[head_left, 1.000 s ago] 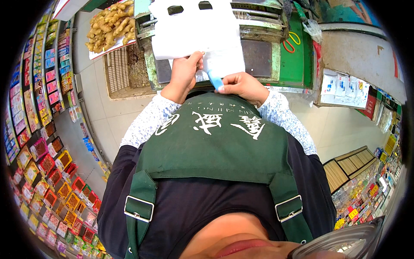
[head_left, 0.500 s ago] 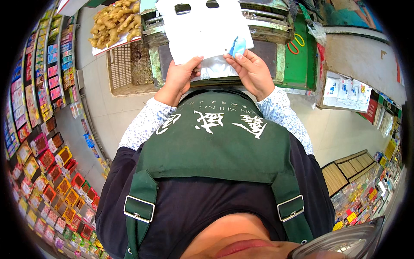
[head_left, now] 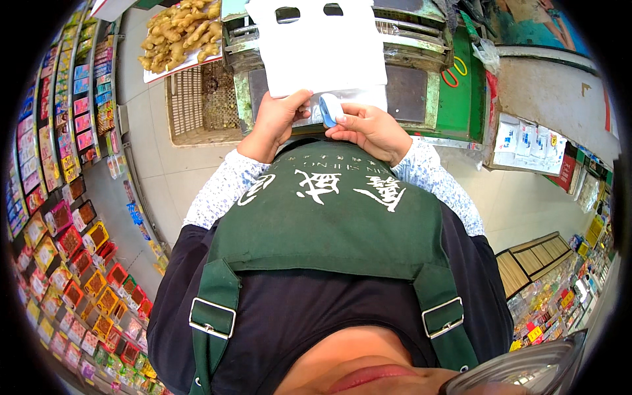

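Right hand (head_left: 370, 131) pinching a strip (head_left: 332, 107) — long axis runs near-to-far, rounded end far. Left hand (head_left: 282, 122) pinching the bag (head_left: 322, 56) — its 2 cutouts (head_left: 288, 14) far side.

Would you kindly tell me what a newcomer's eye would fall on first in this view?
Probably the dark green apron with white lettering, filling the middle. Just above it, the right hand holds a small blue-and-white object, and the left hand is at the lower edge of a white sheet. Heaped ginger stands out at upper left.
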`<control>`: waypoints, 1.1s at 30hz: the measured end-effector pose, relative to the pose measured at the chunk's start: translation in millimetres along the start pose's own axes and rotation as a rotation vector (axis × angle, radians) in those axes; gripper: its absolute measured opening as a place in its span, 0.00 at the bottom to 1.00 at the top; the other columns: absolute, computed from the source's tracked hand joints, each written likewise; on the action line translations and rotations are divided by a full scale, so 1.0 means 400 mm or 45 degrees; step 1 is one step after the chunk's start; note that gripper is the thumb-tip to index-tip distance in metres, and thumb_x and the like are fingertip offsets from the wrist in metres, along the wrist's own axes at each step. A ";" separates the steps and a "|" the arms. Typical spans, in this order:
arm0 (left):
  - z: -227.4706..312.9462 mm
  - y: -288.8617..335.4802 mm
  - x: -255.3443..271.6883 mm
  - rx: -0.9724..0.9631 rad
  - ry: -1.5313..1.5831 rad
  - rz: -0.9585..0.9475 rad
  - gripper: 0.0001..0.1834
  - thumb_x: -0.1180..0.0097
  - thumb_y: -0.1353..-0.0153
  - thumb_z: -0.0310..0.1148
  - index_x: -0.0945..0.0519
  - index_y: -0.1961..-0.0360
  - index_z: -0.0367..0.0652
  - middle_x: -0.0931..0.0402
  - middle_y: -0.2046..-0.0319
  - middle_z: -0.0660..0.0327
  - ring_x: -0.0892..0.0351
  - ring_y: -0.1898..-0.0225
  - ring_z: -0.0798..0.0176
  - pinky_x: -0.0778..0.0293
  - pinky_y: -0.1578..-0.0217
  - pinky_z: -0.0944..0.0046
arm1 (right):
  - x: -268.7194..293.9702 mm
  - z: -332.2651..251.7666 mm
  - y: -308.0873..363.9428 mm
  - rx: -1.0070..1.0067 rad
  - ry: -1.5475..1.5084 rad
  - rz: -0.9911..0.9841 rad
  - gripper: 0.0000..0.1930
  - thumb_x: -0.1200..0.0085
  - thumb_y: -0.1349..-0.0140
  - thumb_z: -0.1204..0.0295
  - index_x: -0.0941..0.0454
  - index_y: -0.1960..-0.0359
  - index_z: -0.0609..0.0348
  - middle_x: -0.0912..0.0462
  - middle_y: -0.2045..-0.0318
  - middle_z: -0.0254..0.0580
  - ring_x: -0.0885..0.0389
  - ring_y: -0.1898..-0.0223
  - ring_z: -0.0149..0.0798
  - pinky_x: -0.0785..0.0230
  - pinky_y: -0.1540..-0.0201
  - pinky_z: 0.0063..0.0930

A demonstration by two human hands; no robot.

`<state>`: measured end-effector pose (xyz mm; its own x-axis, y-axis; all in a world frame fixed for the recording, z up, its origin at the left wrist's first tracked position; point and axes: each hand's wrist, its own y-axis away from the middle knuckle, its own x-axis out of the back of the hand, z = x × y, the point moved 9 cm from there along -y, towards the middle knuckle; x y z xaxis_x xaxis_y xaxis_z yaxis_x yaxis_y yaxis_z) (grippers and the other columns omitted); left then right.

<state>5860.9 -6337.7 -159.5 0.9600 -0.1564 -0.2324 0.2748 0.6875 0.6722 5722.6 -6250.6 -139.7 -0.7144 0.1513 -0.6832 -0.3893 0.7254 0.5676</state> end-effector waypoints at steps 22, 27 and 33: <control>0.025 0.009 -0.018 -0.118 -0.046 -0.200 0.08 0.36 0.38 0.29 0.20 0.59 0.42 0.23 0.69 0.67 0.27 0.70 0.72 0.28 0.68 0.68 | 0.013 -0.039 -0.073 0.193 0.093 0.199 0.14 0.44 0.31 0.73 0.25 0.49 0.69 0.18 0.63 0.37 0.18 0.67 0.28 0.21 0.63 0.21; 0.018 0.011 -0.026 -0.090 -0.053 -0.214 0.08 0.37 0.37 0.29 0.20 0.58 0.40 0.22 0.69 0.67 0.26 0.70 0.72 0.28 0.67 0.67 | 0.021 -0.030 -0.051 0.102 0.179 0.078 0.10 0.41 0.34 0.71 0.23 0.62 0.67 0.17 0.63 0.45 0.17 0.66 0.33 0.23 0.58 0.21; 0.127 -0.006 -0.051 -0.322 -0.091 -0.237 0.09 0.39 0.39 0.25 0.20 0.58 0.38 0.19 0.67 0.61 0.20 0.65 0.64 0.24 0.60 0.63 | 0.075 -0.096 0.080 0.106 1.425 0.158 0.07 0.38 0.40 0.73 0.22 0.70 0.64 0.15 0.65 0.45 0.16 0.63 0.41 0.25 0.58 0.33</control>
<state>5843.2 -6372.3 -120.8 0.8983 -0.3395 -0.2790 0.4325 0.7954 0.4245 5666.3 -6248.8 -124.5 -0.8808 -0.4311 0.1958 -0.2692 0.7962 0.5419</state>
